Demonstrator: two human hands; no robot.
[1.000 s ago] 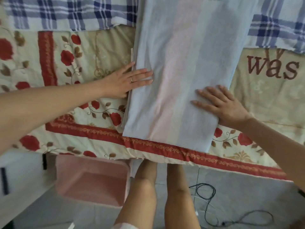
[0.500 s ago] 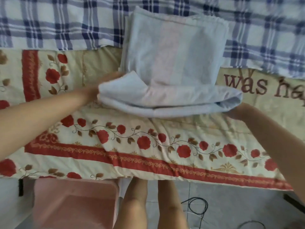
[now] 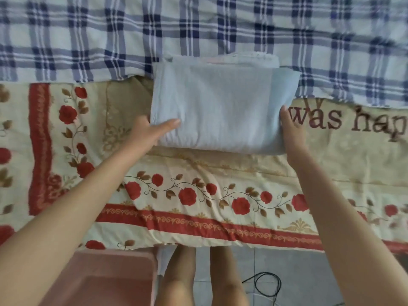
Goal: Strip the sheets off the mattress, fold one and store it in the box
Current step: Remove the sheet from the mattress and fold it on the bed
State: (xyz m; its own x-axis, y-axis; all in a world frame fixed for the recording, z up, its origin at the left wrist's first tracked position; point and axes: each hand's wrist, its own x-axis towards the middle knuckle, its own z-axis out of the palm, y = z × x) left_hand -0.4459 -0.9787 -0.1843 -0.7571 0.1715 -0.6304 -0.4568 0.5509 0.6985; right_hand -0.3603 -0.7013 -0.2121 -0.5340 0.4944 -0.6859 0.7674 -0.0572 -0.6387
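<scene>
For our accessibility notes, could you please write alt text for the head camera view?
A person's left hand grips the left edge of a folded light blue sheet, thumb on top, while the right hand rests against its right edge. The sheet lies on a floral cover, partly over a plaid sheet; a pink box shows at lower left.

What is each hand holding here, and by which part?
The left hand pinches the folded blue sheet at its left end, thumb on top. The right hand touches its right end; fingers hidden, grip unclear.
</scene>
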